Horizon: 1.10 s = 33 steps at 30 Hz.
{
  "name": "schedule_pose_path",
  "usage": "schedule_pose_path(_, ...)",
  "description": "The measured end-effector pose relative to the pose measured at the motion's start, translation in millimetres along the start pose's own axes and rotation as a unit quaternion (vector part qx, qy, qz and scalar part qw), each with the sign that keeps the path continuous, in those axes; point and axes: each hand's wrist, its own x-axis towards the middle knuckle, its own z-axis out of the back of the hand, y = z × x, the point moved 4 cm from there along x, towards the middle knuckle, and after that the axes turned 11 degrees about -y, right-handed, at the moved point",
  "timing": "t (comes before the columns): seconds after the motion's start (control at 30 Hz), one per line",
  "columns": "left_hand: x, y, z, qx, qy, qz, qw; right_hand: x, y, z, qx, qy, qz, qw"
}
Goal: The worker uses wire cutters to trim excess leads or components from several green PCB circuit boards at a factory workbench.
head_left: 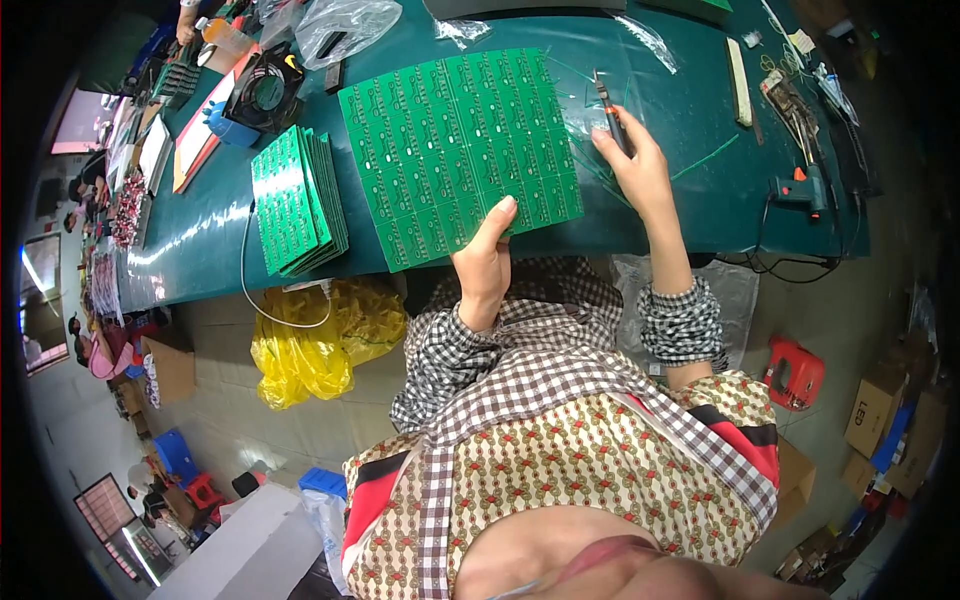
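A large green circuit-board panel (pixel 455 150) is held tilted over the near edge of a dark green table (pixel 690 215). My left hand (pixel 485 260) grips the panel's near edge, thumb on top. My right hand (pixel 635 165) is at the panel's right edge, closed around a small pair of cutting pliers (pixel 610 108) whose tip points away from me. Thin green offcut strips (pixel 705 158) lie on the table by that hand.
A stack of green boards (pixel 298 200) lies left of the panel, a black fan (pixel 265 92) and clear plastic bags (pixel 345 25) behind it. A glue gun (pixel 800 190) and tools sit at the right. A yellow bag (pixel 310 340), red stool (pixel 795 372) and cardboard boxes (pixel 880 405) stand on the floor.
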Motion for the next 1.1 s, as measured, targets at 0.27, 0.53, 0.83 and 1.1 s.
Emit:
schedule_pose_path(0.27, -5, 2, 9, 0.054, -0.003, 0.070, 0.996, -20, 11, -27, 0.485, 0.252, -0.271, 0.792)
schedule_pose_path(0.53, -6, -22, 72, 0.031, 0.287, 0.123, 0.950, -20, 50, -22, 0.379, 0.266, -0.284, 0.840)
schedule_pose_path(0.83, 41, -67, 36, 0.127, -0.017, -0.032, 0.991, 2, 51, -61, 0.202, 0.301, -0.093, 0.927)
schedule_pose_path(1.1, 47, -33, 39, 0.157, -0.073, -0.132, 0.976, -18, 74, -60, -0.070, 0.123, 0.086, 0.986)
